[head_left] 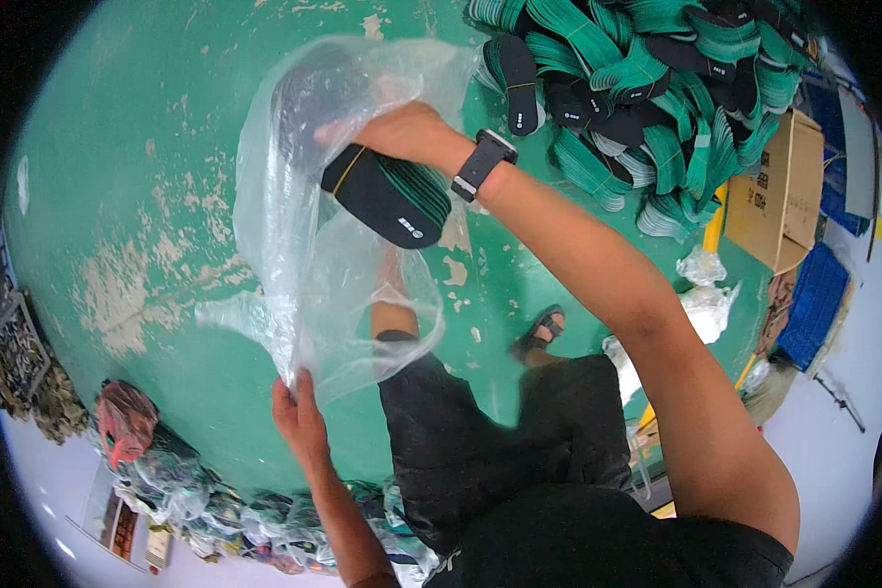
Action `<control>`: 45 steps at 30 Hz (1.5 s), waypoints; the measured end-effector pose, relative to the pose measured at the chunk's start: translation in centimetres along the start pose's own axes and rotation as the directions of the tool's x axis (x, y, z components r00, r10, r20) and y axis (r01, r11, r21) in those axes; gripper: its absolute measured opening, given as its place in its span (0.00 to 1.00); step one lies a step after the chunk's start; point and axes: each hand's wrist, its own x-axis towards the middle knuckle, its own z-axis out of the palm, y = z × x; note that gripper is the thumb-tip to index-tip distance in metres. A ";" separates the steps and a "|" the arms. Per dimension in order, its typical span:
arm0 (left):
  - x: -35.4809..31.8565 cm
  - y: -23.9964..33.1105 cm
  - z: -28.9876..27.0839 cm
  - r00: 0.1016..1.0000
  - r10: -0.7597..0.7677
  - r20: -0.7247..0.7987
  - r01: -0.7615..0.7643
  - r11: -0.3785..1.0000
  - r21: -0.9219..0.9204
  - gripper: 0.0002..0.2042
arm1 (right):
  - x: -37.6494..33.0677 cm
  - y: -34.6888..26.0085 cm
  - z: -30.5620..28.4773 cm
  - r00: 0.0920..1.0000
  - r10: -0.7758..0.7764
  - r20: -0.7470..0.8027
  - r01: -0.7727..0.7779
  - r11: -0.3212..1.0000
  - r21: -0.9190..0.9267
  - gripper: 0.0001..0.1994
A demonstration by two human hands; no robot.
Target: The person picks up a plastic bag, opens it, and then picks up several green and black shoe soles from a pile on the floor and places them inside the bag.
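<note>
My right hand (407,132), with a dark watch on the wrist, is closed on a banded stack of black-and-green insoles (387,206). That hand and part of the stack are inside a large see-through plastic bag (289,265), and the film blurs the fingers. The heel end of the stack shows its layered green edges and a thin yellow band. Lower down, my left hand (302,421) pinches the rim of the bag between thumb and fingers. The bag hangs wide and crumpled between my two hands.
A big heap of similar insole bundles (647,88) lies at the upper right, beside a cardboard box (774,191) and a blue crate (813,304). Filled plastic bags (255,519) line the lower left. Green floor (196,127) with worn patches spreads around my legs.
</note>
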 end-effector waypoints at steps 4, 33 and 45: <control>1.9 2.4 3.5 0.993 -0.115 -0.039 0.051 0.681 -0.731 0.11 | -0.6 -1.9 3.3 0.867 0.012 -0.499 -0.097 0.985 -0.144 0.44; 19.8 6.2 1.6 0.875 -0.137 0.465 0.214 0.970 -0.117 0.21 | 6.6 -0.3 -11.0 0.848 -0.230 0.477 0.440 0.808 -0.393 0.19; 11.0 7.5 8.2 0.897 0.219 -0.383 -0.169 0.972 0.160 0.32 | 3.6 46.1 -9.5 0.722 0.565 -0.400 -0.635 0.770 -0.058 0.34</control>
